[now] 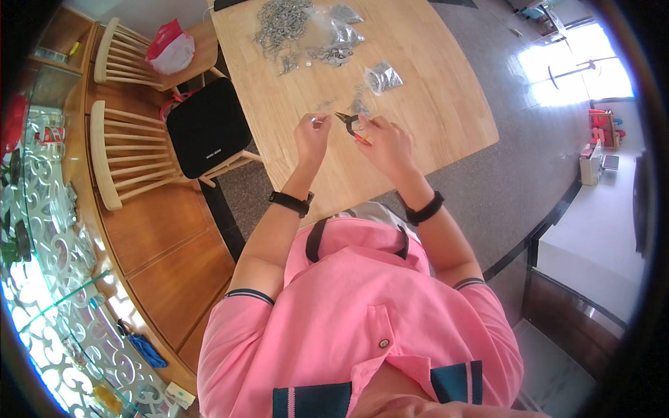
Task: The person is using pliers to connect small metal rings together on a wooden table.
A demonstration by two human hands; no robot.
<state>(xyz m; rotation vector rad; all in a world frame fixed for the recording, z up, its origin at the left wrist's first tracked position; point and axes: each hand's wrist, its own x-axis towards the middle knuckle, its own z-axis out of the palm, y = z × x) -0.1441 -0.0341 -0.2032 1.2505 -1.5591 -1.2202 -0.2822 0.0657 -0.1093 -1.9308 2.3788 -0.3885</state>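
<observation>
My right hand (387,144) is wrapped round a pair of pliers (351,125) with dark jaws and red and yellow handles. The plier tips point left, toward my left hand (313,139). The left fingers are closed in a pinch; what lies between them is too small to make out. Just beyond the pliers, a small scatter of grey metal bits (359,103) lies on the wooden table (432,118). A clear bag of small metal parts (383,78) rests farther to the right.
A heap of metal chain-like pieces (282,24) and clear plastic bags (334,29) cover the table's far side. Two wooden chairs stand at the left, one with a black cushion (208,129), the other with a red and white bag (171,50).
</observation>
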